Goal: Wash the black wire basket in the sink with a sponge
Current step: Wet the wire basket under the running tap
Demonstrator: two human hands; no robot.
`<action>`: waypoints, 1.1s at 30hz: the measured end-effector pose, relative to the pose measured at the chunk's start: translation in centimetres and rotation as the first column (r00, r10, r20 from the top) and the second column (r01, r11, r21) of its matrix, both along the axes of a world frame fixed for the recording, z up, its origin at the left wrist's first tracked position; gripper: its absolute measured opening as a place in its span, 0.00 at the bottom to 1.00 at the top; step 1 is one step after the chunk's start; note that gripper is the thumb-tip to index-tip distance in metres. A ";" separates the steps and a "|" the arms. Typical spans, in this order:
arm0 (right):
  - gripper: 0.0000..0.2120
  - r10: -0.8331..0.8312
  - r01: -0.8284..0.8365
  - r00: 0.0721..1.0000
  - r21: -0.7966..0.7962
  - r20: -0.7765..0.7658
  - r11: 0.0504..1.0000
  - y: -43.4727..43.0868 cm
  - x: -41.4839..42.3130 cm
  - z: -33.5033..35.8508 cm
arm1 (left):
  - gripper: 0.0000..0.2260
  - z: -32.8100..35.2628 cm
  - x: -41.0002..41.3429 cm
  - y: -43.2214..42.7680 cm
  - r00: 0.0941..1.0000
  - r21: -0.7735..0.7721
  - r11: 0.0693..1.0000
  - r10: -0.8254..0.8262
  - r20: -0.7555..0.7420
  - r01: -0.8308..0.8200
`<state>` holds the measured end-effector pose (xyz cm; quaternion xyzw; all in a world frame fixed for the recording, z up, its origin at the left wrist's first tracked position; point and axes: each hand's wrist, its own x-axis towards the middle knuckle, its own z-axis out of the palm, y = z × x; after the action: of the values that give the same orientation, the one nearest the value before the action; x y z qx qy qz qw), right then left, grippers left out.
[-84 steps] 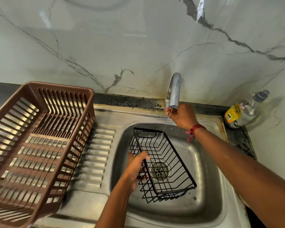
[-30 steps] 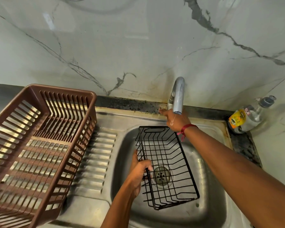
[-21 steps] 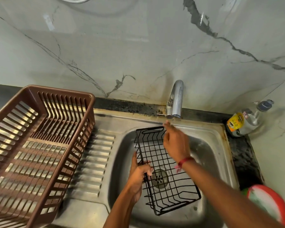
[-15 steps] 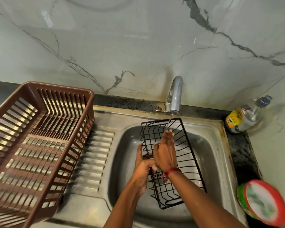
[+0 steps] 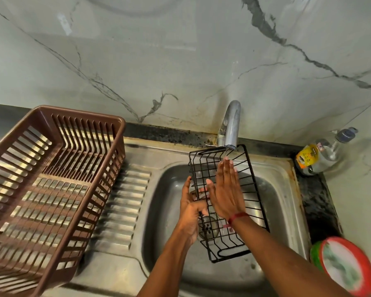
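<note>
Steel sink [image 5: 169,221] mid-frame: left hand [image 5: 192,211] grips the black wire basket [image 5: 251,202] by its rim; right hand [image 5: 225,190] lies flat, fingers straight, against it.

The steel sink unit [image 5: 126,211] bears a brown crate [image 5: 51,189].

1. Clear bottle [image 5: 327,154] lying on the counter corner: yellow label [image 5: 307,156] with dark print, too small to read.
2. Same bottle, small white patch with red letters beside the label: illegible.
3. Red-rimmed round tub [image 5: 347,270]: lid blurred, nothing readable.
</note>
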<state>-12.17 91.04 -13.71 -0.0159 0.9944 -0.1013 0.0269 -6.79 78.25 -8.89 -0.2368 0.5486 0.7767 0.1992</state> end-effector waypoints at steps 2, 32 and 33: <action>0.36 0.039 -0.039 0.999 0.021 -0.027 0.999 -1.2 0.5 0.0 | 0.48 0.4 0.0 0.3 1.000 0.018 1.000 0.016 -0.021 -0.016; 0.39 0.650 -0.661 0.750 0.152 0.120 0.734 0.9 2.4 0.2 | 0.49 -0.1 0.1 -1.5 0.987 0.008 0.994 0.110 -0.116 -0.110; 0.38 0.675 -0.686 0.727 0.163 0.122 0.709 1.2 2.5 0.2 | 0.49 -0.1 0.4 -1.6 0.987 0.009 0.992 0.123 -0.106 -0.122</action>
<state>-9.72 92.26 -13.56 -0.3754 0.9223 0.0143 0.0903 -6.36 76.66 -9.02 -0.2281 0.5419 0.7997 0.1218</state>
